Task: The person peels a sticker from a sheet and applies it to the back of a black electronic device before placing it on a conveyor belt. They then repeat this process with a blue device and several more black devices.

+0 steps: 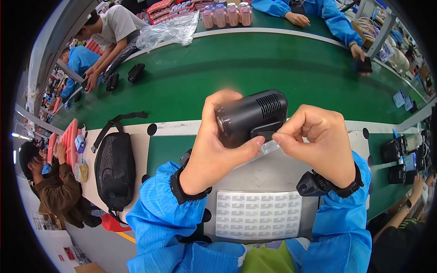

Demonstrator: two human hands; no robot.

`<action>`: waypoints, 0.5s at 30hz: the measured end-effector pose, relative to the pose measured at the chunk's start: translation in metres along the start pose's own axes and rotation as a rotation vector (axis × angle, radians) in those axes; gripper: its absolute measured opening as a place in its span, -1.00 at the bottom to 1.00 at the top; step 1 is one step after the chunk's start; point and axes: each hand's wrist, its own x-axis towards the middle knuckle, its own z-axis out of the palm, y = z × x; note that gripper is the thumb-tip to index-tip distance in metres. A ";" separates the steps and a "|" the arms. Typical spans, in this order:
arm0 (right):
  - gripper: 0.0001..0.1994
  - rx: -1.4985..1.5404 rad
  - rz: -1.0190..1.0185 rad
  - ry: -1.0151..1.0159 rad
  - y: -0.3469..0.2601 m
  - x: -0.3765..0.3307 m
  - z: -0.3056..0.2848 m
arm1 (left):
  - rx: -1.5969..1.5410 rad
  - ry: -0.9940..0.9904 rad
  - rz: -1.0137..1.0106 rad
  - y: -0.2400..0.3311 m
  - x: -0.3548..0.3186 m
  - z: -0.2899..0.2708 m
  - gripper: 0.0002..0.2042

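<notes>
Two hands are raising a dark cylindrical device (252,116) above the counter (273,170): left hand (214,145) is gripping it closed; right hand (318,141), at 3 o'clock, is pinching clear film (268,148)

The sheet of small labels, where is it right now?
In the head view the sheet of small labels lies flat on the grey work surface, low centre, between the person's blue sleeves.

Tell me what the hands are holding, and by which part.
Left hand grips the black device around its rounded end; right hand pinches a clear film strip at its underside.
</notes>
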 end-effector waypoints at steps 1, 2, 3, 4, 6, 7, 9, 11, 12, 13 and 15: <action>-0.89 0.000 0.000 0.001 0.000 0.000 0.000 | -0.016 0.004 -0.023 0.001 0.000 0.001 -0.38; -0.89 -0.008 0.003 -0.001 0.000 0.000 -0.001 | -0.032 0.009 -0.046 0.002 0.001 0.001 -0.38; -0.89 -0.016 0.006 -0.003 0.000 0.000 -0.001 | -0.049 0.013 -0.070 0.003 0.001 0.001 -0.39; -0.89 -0.023 0.009 -0.006 0.000 0.000 -0.001 | -0.048 0.012 -0.070 0.002 0.001 0.001 -0.39; -0.89 -0.039 -0.005 -0.001 0.000 0.000 -0.001 | 0.019 0.010 -0.017 -0.002 0.001 -0.001 -0.39; -0.90 -0.055 -0.018 0.003 0.000 0.000 -0.001 | 0.053 0.008 0.010 -0.003 0.001 -0.001 -0.39; -0.90 -0.070 -0.031 0.007 0.000 0.001 0.000 | 0.072 0.014 0.027 -0.003 0.001 -0.002 -0.40; -0.90 -0.074 -0.036 0.015 0.002 0.003 0.001 | 0.106 0.026 0.062 -0.004 0.001 -0.002 -0.41; -0.89 -0.075 -0.039 0.019 0.002 0.003 0.001 | 0.107 0.026 0.062 -0.004 0.002 -0.002 -0.41; -0.89 -0.075 -0.039 0.019 0.003 0.004 0.001 | 0.127 0.029 0.066 -0.004 0.002 -0.002 -0.41; -0.89 -0.099 -0.066 0.044 0.003 0.004 0.002 | 0.167 0.035 0.075 -0.005 0.003 -0.001 -0.41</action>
